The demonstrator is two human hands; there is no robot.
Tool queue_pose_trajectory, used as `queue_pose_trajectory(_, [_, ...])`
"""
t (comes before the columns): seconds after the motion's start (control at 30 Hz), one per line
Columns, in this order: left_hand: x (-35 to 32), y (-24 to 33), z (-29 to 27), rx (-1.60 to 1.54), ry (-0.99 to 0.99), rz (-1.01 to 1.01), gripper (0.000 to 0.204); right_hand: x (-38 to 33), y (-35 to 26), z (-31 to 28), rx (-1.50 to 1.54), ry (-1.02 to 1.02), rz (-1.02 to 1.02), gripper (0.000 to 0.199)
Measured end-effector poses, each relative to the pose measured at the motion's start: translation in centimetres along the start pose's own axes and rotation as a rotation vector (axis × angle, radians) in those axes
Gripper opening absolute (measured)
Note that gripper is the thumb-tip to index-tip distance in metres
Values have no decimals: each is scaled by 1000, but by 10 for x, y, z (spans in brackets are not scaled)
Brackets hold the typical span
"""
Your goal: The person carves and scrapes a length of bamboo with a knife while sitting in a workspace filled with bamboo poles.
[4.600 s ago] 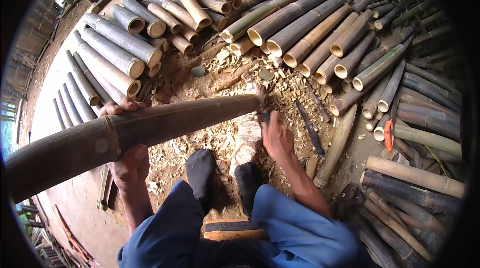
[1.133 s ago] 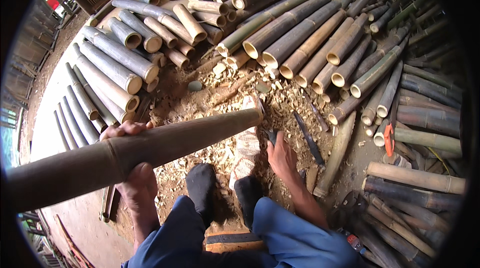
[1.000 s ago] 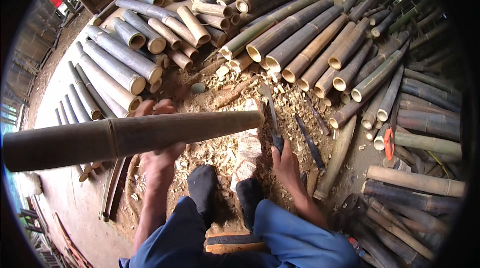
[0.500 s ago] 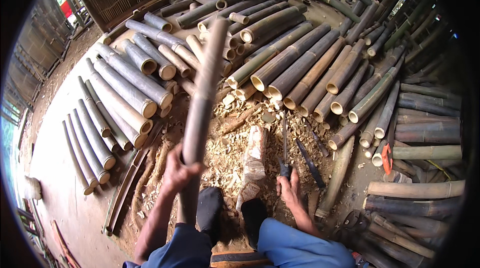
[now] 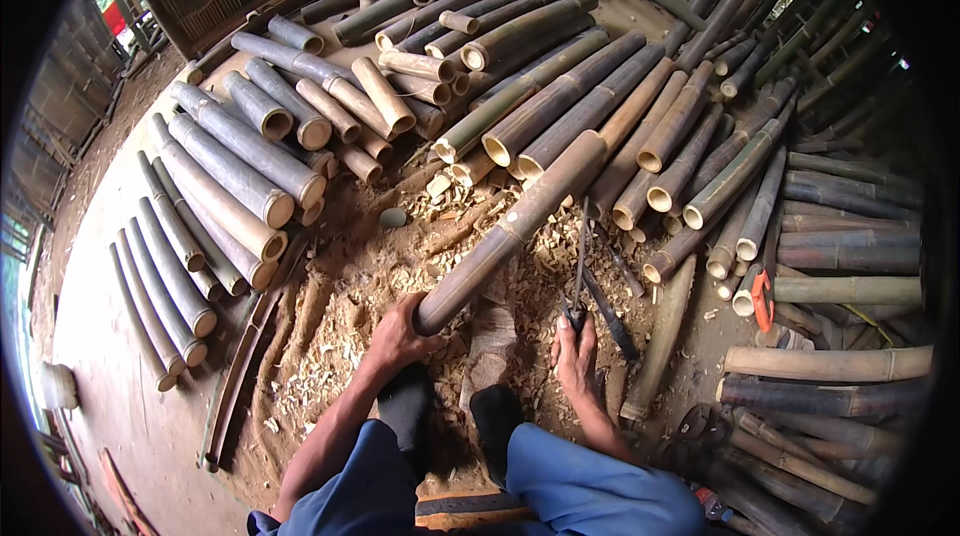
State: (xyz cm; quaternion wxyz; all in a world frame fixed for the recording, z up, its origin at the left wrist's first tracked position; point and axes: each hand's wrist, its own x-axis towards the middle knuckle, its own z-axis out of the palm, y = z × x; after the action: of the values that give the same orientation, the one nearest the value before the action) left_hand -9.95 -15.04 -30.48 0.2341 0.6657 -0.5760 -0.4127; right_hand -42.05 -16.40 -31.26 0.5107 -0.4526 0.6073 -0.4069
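My left hand (image 5: 403, 332) is closed round the near end of a dark brown bamboo tube (image 5: 512, 224). The tube slants away to the right, above a pale wood block (image 5: 490, 344), and its far end overlaps other bamboo in view. Whether tube and block touch, I cannot tell. In my right hand (image 5: 576, 354) is the dark handle of a knife with a long narrow blade (image 5: 581, 261), pointing away from me. Just right of it a second dark, flat blade-like piece (image 5: 612, 318) lies on the ground among the chips.
Cut bamboo tubes (image 5: 230, 161) lie in rows at left, ahead and right. Pale wood chips (image 5: 335, 336) cover the ground round my feet. An orange-handled tool (image 5: 763, 301) rests by the right-hand bamboo stack (image 5: 850, 251). A split bamboo strip (image 5: 240, 376) lies at left.
The bamboo tube has swung from nearly upright to a slant toward the far right, over the block. My left hand shifted slightly right with it. My right hand still holds the knife.
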Motion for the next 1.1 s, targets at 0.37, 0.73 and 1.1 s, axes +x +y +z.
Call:
queue_pose_trajectory(0.37, [-78,8,-1,203,-9,-140,67,31,-37,15,-918,-325,-729,40])
queue_pose_trajectory(0.73, [-80,39,-3,203,-56,-178,66,63,-64,-4,-949,-368,-765,37])
queue_pose_trajectory(1.1, [-71,31,-1,34,-49,-187,67,92,-62,-19,-916,-300,-466,31])
